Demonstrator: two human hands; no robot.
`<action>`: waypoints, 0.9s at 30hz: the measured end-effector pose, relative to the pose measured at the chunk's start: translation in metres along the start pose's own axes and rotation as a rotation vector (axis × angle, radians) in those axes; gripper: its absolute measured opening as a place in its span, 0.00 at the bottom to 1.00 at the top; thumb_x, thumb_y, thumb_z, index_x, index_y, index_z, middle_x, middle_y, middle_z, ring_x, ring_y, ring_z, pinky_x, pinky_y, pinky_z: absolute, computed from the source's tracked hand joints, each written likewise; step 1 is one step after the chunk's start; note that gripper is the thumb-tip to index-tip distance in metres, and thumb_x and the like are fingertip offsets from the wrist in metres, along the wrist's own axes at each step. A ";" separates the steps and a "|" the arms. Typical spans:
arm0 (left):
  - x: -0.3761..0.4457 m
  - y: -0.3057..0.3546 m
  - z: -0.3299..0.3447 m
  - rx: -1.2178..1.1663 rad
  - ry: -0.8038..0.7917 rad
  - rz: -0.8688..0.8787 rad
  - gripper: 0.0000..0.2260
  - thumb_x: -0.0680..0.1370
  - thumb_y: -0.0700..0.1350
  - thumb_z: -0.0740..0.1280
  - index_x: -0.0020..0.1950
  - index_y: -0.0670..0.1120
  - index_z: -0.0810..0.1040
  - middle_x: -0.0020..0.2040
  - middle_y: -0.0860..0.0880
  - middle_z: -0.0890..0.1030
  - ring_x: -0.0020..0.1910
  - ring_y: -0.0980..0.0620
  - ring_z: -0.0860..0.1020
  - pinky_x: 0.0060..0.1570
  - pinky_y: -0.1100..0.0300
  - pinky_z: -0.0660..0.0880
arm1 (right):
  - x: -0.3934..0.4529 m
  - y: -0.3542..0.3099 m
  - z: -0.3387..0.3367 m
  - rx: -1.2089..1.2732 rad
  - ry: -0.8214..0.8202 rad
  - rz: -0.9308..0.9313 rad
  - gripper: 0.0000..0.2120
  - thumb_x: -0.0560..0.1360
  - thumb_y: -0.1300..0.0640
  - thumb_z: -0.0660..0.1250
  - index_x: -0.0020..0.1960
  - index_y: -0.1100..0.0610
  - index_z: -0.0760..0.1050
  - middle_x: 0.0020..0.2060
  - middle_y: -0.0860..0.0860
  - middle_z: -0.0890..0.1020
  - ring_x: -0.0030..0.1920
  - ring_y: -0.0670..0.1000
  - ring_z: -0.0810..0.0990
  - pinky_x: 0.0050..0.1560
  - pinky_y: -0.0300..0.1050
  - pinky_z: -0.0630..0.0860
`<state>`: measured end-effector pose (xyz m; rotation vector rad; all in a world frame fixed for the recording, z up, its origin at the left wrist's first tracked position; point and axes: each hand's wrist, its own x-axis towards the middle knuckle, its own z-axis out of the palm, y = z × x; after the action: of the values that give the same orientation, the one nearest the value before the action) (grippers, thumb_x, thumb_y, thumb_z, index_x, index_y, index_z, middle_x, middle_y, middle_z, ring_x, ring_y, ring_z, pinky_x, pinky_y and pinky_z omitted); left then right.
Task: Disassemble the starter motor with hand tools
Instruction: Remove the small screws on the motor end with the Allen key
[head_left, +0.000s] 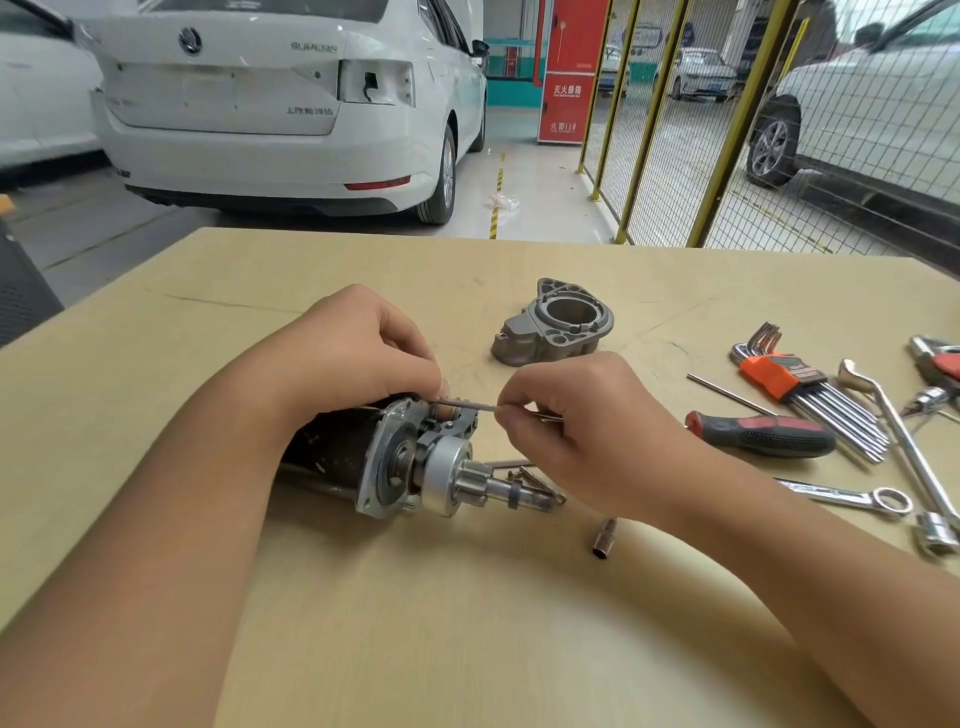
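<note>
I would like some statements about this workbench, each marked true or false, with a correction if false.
1. The grey housing is still mounted on the starter motor. False: it lies apart on the table.
2. The right hand pinches a thin rod. True.
3. The screwdriver has a blue handle. False: red and black.
4. The left hand is at the motor's top. True.
5. The hex keys sit in an orange holder. True.

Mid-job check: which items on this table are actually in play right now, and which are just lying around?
In play:
starter motor
thin rod
left hand
right hand

Lying about:
nose housing
hex key set
screwdriver
combination wrench
socket wrench
small socket
</note>
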<state>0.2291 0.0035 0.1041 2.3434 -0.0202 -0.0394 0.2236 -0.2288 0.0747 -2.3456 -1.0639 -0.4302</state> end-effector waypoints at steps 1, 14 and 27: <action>0.000 0.000 0.000 0.002 0.003 0.000 0.11 0.59 0.56 0.76 0.40 0.57 0.88 0.36 0.52 0.86 0.40 0.50 0.85 0.44 0.51 0.82 | 0.001 0.002 -0.002 -0.022 0.002 -0.013 0.06 0.78 0.59 0.68 0.43 0.58 0.82 0.29 0.45 0.76 0.29 0.44 0.71 0.31 0.45 0.72; -0.002 0.000 0.001 0.003 0.034 -0.013 0.07 0.64 0.54 0.82 0.40 0.57 0.88 0.36 0.55 0.86 0.28 0.61 0.80 0.34 0.60 0.73 | -0.011 0.096 -0.053 -0.135 0.026 0.489 0.03 0.75 0.52 0.73 0.43 0.48 0.84 0.34 0.39 0.80 0.39 0.39 0.77 0.38 0.32 0.68; -0.007 0.004 0.001 0.023 0.057 -0.022 0.06 0.66 0.50 0.82 0.40 0.57 0.88 0.37 0.54 0.86 0.29 0.62 0.79 0.36 0.60 0.73 | -0.023 0.132 -0.073 -0.322 -0.357 0.867 0.07 0.78 0.54 0.70 0.40 0.51 0.80 0.41 0.49 0.82 0.42 0.50 0.78 0.41 0.46 0.73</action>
<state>0.2223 0.0003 0.1067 2.3665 0.0334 0.0174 0.3048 -0.3583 0.0789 -2.9458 -0.0161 0.1680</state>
